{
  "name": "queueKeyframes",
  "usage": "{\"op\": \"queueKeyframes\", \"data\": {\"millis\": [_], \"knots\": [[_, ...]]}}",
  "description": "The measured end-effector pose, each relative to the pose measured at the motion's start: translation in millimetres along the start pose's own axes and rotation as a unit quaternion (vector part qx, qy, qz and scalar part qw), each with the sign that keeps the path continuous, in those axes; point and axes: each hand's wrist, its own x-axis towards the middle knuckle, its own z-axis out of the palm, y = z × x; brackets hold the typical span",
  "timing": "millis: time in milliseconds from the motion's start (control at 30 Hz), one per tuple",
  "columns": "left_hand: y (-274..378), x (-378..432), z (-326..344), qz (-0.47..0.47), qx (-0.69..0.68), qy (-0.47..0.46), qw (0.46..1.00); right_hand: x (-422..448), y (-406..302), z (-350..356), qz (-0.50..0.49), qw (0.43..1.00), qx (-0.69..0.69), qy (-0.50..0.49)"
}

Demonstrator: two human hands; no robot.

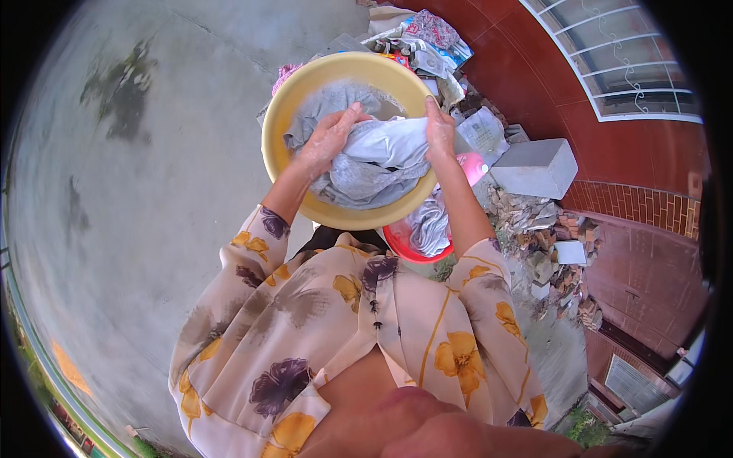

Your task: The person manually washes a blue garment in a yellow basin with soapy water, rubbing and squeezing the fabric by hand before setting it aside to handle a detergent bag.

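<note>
A yellow plastic basin [278, 137] stands before me, with suds along the far inside. In it lies a wet grey garment [372, 180], bunched up, with a paler light-blue or white stretch of cloth [386, 140] on top. Wet and dotted with foam, my left hand [332, 137] grips the cloth near the basin's middle, thumb uppermost. My right hand [440, 131] is closed on the cloth's other end over the right rim. Between the hands the pale cloth is pulled fairly taut. The fingers of both hands are mostly hidden.
Right of the basin sit a red basin [404, 252] holding grey-white striped cloth [429, 223] and a pink bottle [472, 168]. Beyond are a grey block [535, 166], broken bricks [572, 229] and piled household clutter [429, 46] along a dark red wall [515, 68]. Concrete ground [172, 189] spreads leftward.
</note>
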Motion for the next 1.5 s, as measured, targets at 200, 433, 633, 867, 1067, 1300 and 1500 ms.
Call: {"op": "queueKeyframes", "data": {"millis": [200, 433, 633, 867, 1067, 1300, 1500], "knots": [[-10.8, -22.9, -43.4, 0.008, 0.355, -0.101, 0.929, -11.7, -47.3, -3.3, 0.018, 0.997, 0.074, -0.022], [-16.8, -30.0, -49.9, -0.069, -0.036, -0.072, 0.994, -3.9, -42.3, -19.4, -0.066, 0.994, 0.036, -0.078], [-13.4, -31.6, -44.6, -0.047, -0.253, -0.128, 0.958, -10.1, -42.0, -32.9, -0.18, 0.966, -0.097, -0.158], [-11.7, -35.9, -32.1, -0.046, -0.296, -0.126, 0.946, -56.5, -62.9, -25.2, -0.411, 0.872, -0.259, -0.065], [-26.2, -28.2, -30.6, -0.011, -0.411, -0.137, 0.901, -110.2, 0.9, -12.2, -0.357, 0.831, -0.339, -0.26], [-35.4, -13.3, -19.5, 0.022, -0.503, -0.056, 0.862, -179.3, -21.5, 7.9, -0.428, 0.816, -0.329, -0.207], [-43.2, -3.0, -17.0, -0.069, -0.527, -0.05, 0.845, -193.3, 7.3, 19.2, -0.445, 0.794, -0.289, -0.296]]}}
